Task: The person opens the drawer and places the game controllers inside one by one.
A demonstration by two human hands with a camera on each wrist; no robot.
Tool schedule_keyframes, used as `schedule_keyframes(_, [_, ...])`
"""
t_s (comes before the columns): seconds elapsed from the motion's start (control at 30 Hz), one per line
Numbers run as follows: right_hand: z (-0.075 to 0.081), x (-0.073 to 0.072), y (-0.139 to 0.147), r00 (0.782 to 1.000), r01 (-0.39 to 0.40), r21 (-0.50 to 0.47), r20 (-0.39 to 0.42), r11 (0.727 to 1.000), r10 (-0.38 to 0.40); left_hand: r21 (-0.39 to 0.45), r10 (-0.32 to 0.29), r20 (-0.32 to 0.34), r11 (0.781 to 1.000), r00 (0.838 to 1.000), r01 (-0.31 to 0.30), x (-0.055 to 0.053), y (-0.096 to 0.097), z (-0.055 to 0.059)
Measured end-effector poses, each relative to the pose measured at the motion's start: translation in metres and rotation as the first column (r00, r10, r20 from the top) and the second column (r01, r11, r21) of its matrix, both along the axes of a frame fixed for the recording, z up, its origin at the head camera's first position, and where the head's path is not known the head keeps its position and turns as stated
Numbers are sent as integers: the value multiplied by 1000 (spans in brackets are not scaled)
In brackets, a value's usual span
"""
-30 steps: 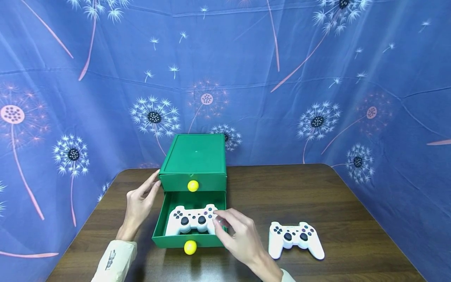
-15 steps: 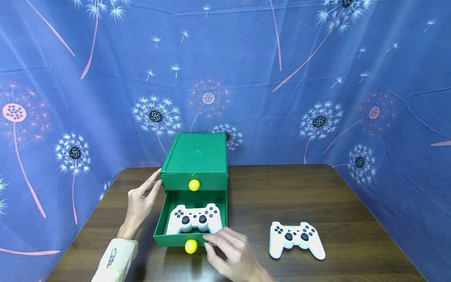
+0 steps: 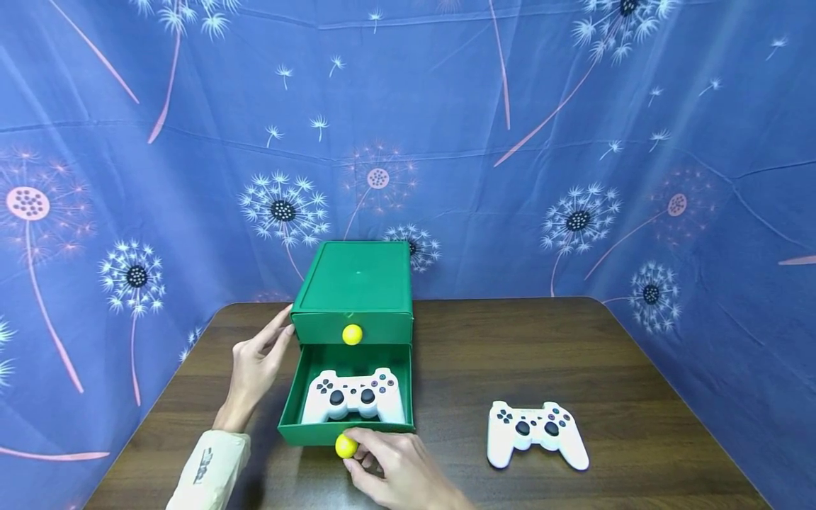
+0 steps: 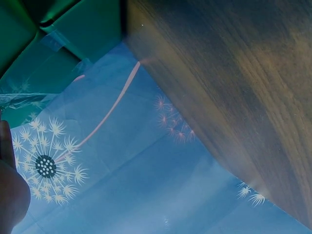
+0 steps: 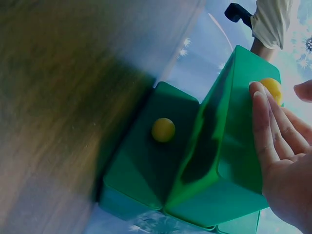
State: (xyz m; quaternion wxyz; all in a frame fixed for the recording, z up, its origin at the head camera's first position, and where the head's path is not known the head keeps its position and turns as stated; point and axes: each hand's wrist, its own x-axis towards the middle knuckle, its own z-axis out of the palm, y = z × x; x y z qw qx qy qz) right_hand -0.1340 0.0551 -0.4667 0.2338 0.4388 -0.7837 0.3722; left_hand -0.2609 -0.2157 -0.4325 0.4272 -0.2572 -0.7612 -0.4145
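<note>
A green two-drawer box (image 3: 357, 276) stands on the table, its upper drawer (image 3: 319, 329) closed and its lower drawer (image 3: 293, 433) pulled out. Inside the lower drawer lies a white game controller (image 3: 353, 394). My right hand (image 3: 401, 467) is at that drawer's yellow knob (image 3: 346, 446); in the right wrist view the fairly straight fingers (image 5: 275, 126) touch the knob (image 5: 271, 90) while the thumb stands apart from it. My left hand (image 3: 251, 375) rests its extended fingertips against the box's left side. Only a dark edge of the left hand (image 4: 12, 190) shows in the left wrist view.
A second white game controller (image 3: 535, 433) lies on the wooden table (image 3: 510, 354), to the right of the box. Another yellow knob (image 3: 352, 334) is on the upper drawer. A blue dandelion-print cloth (image 3: 459, 177) hangs behind the table.
My right hand has moved left and down, from above the right end of the controller in the drawer to the lower yellow knob. The left hand has stayed at the box's side.
</note>
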Motion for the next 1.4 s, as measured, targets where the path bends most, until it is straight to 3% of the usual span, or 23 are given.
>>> schedule_keyframes(0.43, [-5,-4,-4,1000,22,83,-14,996,-21,3,24,-21,1000,999,-24,-2,2,-2])
schedule_keyframes(0.6, [-7,-3,-7,997,72,68,-16,995,-71,11,34,-22,999,999,-33,-2,5,-2])
schedule_keyframes(0.77, [-6,-3,-9,997,73,62,2,995,-73,15,33,-22,999,999,-33,-3,4,-2])
schedule_keyframes(1.0, [-6,-4,-10,997,76,51,-37,996,-74,10,7,3,1000,1000,-7,-1,-1,-2])
schedule_keyframes(1.4, [-6,-7,-9,998,59,34,35,998,-60,-7,14,-8,1000,1000,-14,-1,-1,-1])
